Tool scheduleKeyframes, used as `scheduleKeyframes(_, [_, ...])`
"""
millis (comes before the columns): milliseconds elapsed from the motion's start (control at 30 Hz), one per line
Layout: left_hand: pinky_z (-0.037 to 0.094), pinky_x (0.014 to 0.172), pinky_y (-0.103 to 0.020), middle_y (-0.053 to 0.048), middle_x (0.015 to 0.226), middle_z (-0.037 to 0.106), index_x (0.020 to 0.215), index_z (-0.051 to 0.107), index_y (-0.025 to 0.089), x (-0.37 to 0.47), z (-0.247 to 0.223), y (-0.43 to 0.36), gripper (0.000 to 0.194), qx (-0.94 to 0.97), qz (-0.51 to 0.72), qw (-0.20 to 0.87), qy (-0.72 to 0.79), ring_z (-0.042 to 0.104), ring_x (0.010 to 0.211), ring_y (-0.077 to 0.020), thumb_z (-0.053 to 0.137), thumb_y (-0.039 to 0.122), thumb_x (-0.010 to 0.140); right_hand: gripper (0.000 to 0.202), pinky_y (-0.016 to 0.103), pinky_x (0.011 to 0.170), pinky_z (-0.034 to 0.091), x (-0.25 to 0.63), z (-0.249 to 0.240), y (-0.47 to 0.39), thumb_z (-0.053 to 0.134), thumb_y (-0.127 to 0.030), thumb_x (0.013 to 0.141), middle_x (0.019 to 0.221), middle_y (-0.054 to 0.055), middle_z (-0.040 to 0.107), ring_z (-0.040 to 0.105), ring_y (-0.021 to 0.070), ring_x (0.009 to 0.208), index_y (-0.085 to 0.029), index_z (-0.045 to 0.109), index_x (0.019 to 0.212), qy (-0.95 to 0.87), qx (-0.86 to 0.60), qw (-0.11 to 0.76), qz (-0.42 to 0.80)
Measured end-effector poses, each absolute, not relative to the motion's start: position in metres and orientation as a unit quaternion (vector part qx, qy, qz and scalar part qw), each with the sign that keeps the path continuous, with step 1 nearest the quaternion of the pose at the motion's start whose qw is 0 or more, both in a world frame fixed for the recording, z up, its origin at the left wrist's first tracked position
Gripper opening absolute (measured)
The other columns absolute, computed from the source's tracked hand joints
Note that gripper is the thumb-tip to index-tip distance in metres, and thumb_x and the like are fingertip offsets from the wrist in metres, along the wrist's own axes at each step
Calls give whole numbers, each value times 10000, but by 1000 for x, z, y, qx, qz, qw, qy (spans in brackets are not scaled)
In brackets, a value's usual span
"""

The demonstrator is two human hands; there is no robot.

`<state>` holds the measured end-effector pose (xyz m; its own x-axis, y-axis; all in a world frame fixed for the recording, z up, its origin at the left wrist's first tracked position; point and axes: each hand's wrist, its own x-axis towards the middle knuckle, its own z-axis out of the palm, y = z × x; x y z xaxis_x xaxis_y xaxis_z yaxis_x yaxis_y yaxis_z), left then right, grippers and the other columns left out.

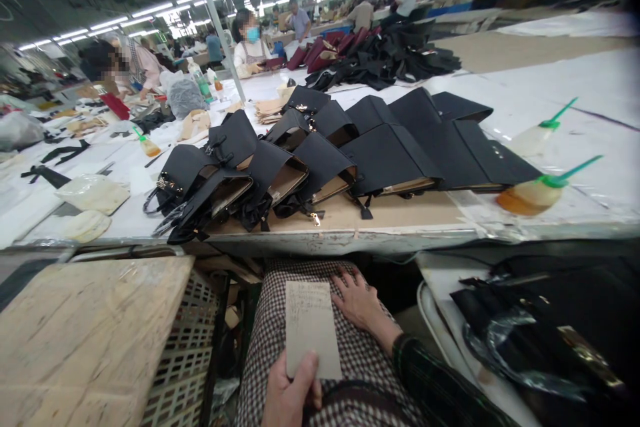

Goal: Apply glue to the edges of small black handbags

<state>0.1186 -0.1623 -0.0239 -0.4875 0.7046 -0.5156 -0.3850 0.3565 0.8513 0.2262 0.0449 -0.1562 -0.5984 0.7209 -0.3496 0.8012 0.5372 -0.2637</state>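
Between the thumb and fingers of my left hand (295,383) is a small tan card (311,327) with handwriting across its upper part. The card is held over my lap, above a brown-and-white checked cloth (273,307). My right hand (356,297) lies flat on that cloth beside the card, fingers spread and holding nothing. On the table in front of me, several black handbags (280,170) lie in overlapping rows, their open ends showing tan insides. Neither hand touches the bags.
Glue bottles with green spouts stand at the table's right (533,195) and left (149,145). A wooden board on a plastic crate (185,340) is at my left. More black bags (545,327) rest on a chair at my right. Co-workers (250,47) sit across the table.
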Motion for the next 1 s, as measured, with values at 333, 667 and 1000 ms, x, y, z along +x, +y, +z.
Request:
scheduleKeyframes(333, [391, 480, -212, 27, 447, 544, 745, 636, 144, 118, -22, -164, 608, 119, 552, 486, 667, 487, 428, -105, 748, 741, 733, 772, 595, 1016, 495, 218, -170, 90, 614, -586, 966, 1629, 155, 296, 519, 379, 1298, -285, 289, 1598, 783, 532, 128, -297])
scheduleKeyframes(667, [384, 477, -215, 27, 448, 547, 753, 639, 143, 119, -18, -163, 628, 118, 550, 482, 672, 485, 426, -112, 742, 761, 720, 789, 576, 1000, 492, 227, -176, 88, 598, -603, 962, 1573, 165, 371, 556, 359, 1240, -268, 273, 1598, 746, 573, 111, -321])
scheduleKeyframes(1000, [376, 470, -216, 41, 442, 532, 749, 621, 153, 119, -19, -163, 628, 118, 553, 482, 669, 478, 421, -108, 743, 768, 711, 683, 590, 1028, 471, 233, -179, 82, 526, -548, 1022, 1579, 160, 371, 537, 360, 1276, -264, 285, 1596, 738, 581, 94, -331])
